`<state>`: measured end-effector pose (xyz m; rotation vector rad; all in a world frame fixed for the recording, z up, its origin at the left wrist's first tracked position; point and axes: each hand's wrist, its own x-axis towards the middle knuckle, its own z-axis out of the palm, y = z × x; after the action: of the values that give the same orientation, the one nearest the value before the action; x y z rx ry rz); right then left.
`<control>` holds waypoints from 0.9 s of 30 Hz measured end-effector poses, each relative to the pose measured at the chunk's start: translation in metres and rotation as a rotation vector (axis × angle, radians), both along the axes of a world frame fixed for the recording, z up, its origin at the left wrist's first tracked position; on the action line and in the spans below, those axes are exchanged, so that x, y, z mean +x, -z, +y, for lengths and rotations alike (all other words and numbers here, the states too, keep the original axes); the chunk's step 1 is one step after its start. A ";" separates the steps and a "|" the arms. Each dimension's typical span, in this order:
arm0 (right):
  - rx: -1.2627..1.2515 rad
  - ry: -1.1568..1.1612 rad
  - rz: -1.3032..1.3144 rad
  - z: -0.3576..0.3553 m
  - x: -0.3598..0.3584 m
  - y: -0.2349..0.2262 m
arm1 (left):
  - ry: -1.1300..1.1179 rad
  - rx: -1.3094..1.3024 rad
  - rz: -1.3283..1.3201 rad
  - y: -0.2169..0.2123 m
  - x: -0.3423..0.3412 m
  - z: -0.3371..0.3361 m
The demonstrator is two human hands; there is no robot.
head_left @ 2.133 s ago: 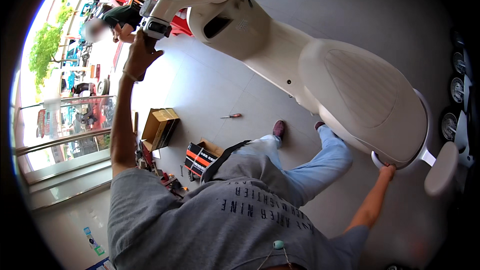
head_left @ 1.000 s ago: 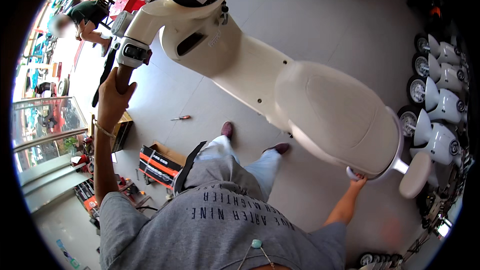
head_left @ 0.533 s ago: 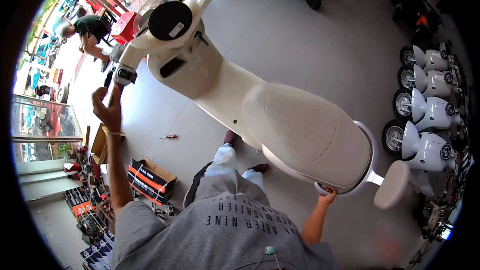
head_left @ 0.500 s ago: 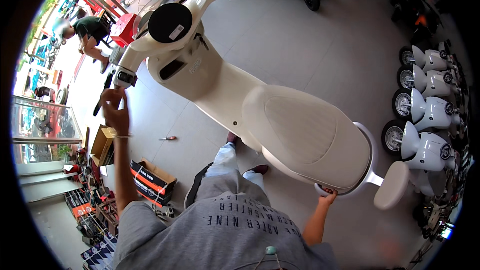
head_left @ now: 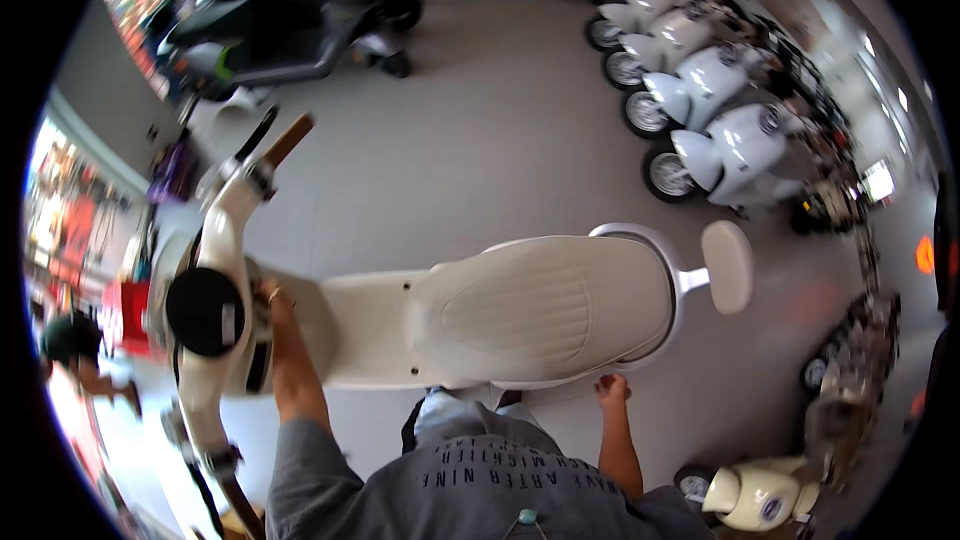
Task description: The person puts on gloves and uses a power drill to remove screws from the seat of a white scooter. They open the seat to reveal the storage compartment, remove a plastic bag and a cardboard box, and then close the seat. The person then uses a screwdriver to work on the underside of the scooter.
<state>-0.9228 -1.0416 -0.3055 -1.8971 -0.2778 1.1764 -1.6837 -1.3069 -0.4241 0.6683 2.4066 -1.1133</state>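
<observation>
- Head view: a cream scooter [head_left: 420, 325] lies across the middle of the frame, its handlebar [head_left: 215, 320] at the left and its seat [head_left: 545, 305] at centre right.
- The left hand [head_left: 268, 298] rests against the steering column just right of the round black gauge [head_left: 203, 312]; whether its fingers are closed cannot be told.
- The right hand [head_left: 611, 390] touches the rear rim below the seat, fingers curled on its edge.
- A round backrest pad [head_left: 727, 266] sits at the tail.
- Pale blue scooters [head_left: 700, 110] line the upper right of the grey floor [head_left: 480, 140].
</observation>
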 end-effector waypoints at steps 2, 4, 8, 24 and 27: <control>-0.100 -0.100 0.178 -0.024 -0.034 -0.005 | 0.083 -0.241 -0.055 -0.027 0.003 0.004; -0.052 -0.163 0.397 -0.025 -0.058 0.006 | 0.154 -0.461 -0.080 -0.039 -0.006 -0.005; -0.064 -0.050 0.451 -0.019 -0.133 -0.004 | 0.315 -0.678 -0.117 -0.061 -0.075 -0.065; -0.123 0.071 0.513 0.004 -0.123 -0.061 | 0.717 -1.007 -0.113 -0.077 -0.038 -0.014; 0.004 -0.014 0.684 -0.055 -0.116 -0.095 | 1.403 -1.756 -0.070 -0.086 -0.034 -0.024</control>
<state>-1.0388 -1.0970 -0.2108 -1.3815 0.0836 1.7431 -1.7181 -1.3309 -0.3379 1.3879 -0.1488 -2.6901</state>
